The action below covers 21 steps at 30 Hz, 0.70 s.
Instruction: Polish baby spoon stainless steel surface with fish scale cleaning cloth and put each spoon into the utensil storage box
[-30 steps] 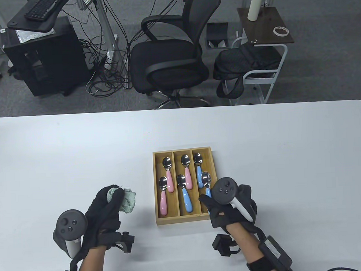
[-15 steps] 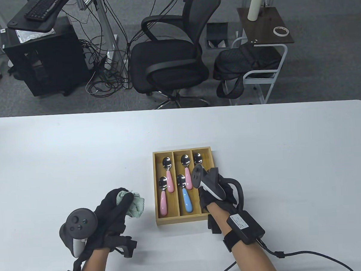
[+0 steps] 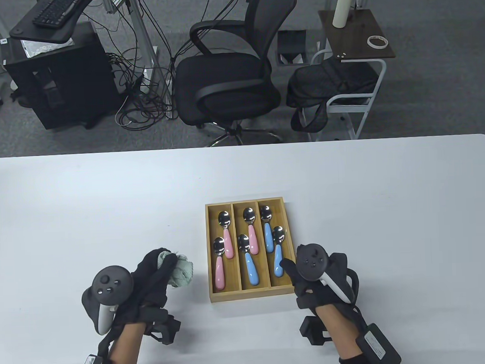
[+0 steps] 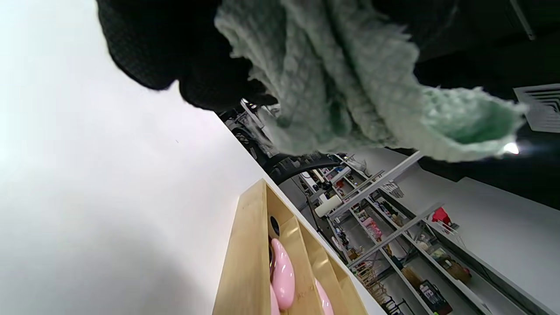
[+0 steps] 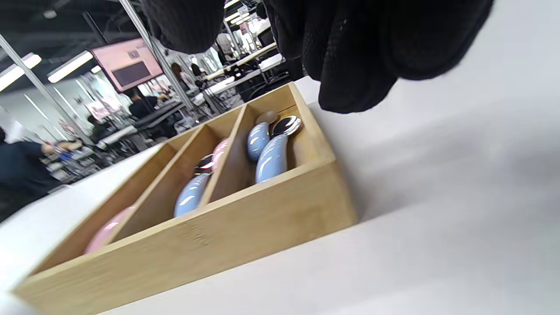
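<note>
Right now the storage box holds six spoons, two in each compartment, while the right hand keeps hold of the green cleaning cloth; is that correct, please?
Not quite: the green cleaning cloth is held by the left hand, as the table view shows. The right hand holds nothing. The storage box does hold six spoons, two per compartment.

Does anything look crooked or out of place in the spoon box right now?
Nothing stands out. Six spoons lie in the wooden box, two per slot. The nearest blue spoon is slightly tilted. The left hand holds the cloth.
</note>
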Each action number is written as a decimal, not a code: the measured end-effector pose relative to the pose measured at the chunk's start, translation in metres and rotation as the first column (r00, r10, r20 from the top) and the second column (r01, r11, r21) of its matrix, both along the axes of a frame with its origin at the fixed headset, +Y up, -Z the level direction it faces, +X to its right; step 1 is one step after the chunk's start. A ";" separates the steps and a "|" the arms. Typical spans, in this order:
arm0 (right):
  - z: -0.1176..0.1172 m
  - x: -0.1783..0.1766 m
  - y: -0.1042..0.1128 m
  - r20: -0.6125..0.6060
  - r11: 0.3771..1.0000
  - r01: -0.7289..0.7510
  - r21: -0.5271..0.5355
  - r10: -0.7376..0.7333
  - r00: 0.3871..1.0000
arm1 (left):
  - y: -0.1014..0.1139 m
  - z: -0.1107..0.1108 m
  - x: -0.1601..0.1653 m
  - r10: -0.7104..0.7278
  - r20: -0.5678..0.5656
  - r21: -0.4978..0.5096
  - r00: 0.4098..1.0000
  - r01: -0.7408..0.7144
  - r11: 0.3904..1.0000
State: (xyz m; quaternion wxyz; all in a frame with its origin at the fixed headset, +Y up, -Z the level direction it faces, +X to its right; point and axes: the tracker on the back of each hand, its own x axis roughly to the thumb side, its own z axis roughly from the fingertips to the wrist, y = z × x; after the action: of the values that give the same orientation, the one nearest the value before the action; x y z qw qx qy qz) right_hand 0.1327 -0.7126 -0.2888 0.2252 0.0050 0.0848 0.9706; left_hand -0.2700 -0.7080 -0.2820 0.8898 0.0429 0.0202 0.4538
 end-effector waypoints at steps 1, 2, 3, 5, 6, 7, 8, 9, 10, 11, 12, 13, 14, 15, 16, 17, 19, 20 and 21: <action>0.003 0.004 0.000 -0.006 1.000 0.013 0.012 -0.013 1.000 | 0.004 -0.006 -0.003 -0.050 -0.011 -0.003 0.999 0.050 0.999; 0.004 0.006 0.001 -0.008 1.000 0.019 0.020 -0.019 1.000 | 0.005 -0.010 -0.006 -0.107 -0.015 -0.008 0.994 0.107 0.994; 0.005 0.008 0.001 -0.008 0.999 0.034 0.033 -0.034 0.999 | 0.006 -0.017 -0.009 -0.156 -0.011 -0.011 0.988 0.155 0.988; 0.006 0.011 0.000 -0.014 0.997 0.065 0.038 -0.064 0.998 | 0.004 -0.032 -0.011 -0.136 0.022 -0.030 0.990 0.137 0.990; 0.007 0.013 0.000 -0.019 0.996 0.081 0.028 -0.081 0.997 | 0.001 -0.041 -0.012 -0.101 0.051 -0.064 0.994 0.104 0.993; 0.007 0.014 -0.001 -0.023 0.995 0.094 0.017 -0.093 0.995 | -0.002 -0.047 -0.012 -0.078 0.078 -0.100 0.994 0.085 0.991; 0.009 0.015 -0.002 -0.031 0.994 0.111 0.006 -0.111 0.993 | -0.006 -0.055 -0.014 -0.071 0.091 -0.141 0.993 0.083 0.986; 0.009 0.016 -0.003 -0.034 0.992 0.125 -0.001 -0.125 0.992 | -0.009 -0.059 -0.016 -0.076 0.097 -0.165 0.992 0.091 0.982; 0.010 0.017 -0.003 -0.036 0.990 0.142 -0.012 -0.142 0.989 | -0.013 -0.065 -0.019 -0.091 0.099 -0.203 0.991 0.110 0.973; 0.011 0.018 -0.002 -0.040 0.988 0.151 -0.016 -0.152 0.988 | -0.017 -0.071 -0.021 -0.113 0.129 -0.237 0.985 0.141 0.961; 0.010 0.018 -0.002 -0.041 0.988 0.155 -0.014 -0.156 0.987 | -0.018 -0.074 -0.022 -0.131 0.143 -0.258 0.981 0.165 0.952; 0.010 0.019 -0.002 -0.038 0.987 0.160 -0.008 -0.160 0.986 | -0.021 -0.076 -0.026 -0.178 0.131 -0.286 0.975 0.209 0.935; 0.008 0.020 -0.002 -0.033 0.987 0.158 -0.005 -0.158 0.987 | -0.022 -0.075 -0.030 -0.208 0.105 -0.282 0.973 0.230 0.931; 0.007 0.021 -0.003 -0.030 0.987 0.158 -0.004 -0.158 0.987 | -0.020 -0.072 -0.033 -0.212 0.067 -0.243 0.975 0.222 0.944; 0.006 0.022 -0.004 -0.028 0.987 0.160 -0.007 -0.160 0.987 | -0.018 -0.069 -0.035 -0.206 0.037 -0.208 0.978 0.210 0.955; 0.005 0.022 -0.005 -0.026 0.987 0.162 -0.016 -0.163 0.986 | -0.014 -0.065 -0.039 -0.195 0.014 -0.180 0.981 0.194 0.964; 0.003 0.023 -0.008 -0.021 0.986 0.165 -0.026 -0.166 0.986 | -0.004 -0.057 -0.044 -0.161 -0.002 -0.152 0.987 0.158 0.976; 0.001 0.023 -0.009 -0.019 0.986 0.165 -0.026 -0.166 0.986 | 0.000 -0.052 -0.045 -0.131 -0.009 -0.128 0.991 0.129 0.983; 0.000 0.023 -0.010 -0.016 0.986 0.166 -0.025 -0.167 0.986 | 0.005 -0.046 -0.045 -0.089 -0.007 -0.107 0.996 0.088 0.990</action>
State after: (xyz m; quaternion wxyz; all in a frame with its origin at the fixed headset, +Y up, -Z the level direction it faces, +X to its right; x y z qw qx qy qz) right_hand 0.1560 -0.7221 -0.2883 0.3047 0.0184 0.0975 0.9473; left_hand -0.3155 -0.7028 -0.3279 0.9100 -0.0013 0.0476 0.4119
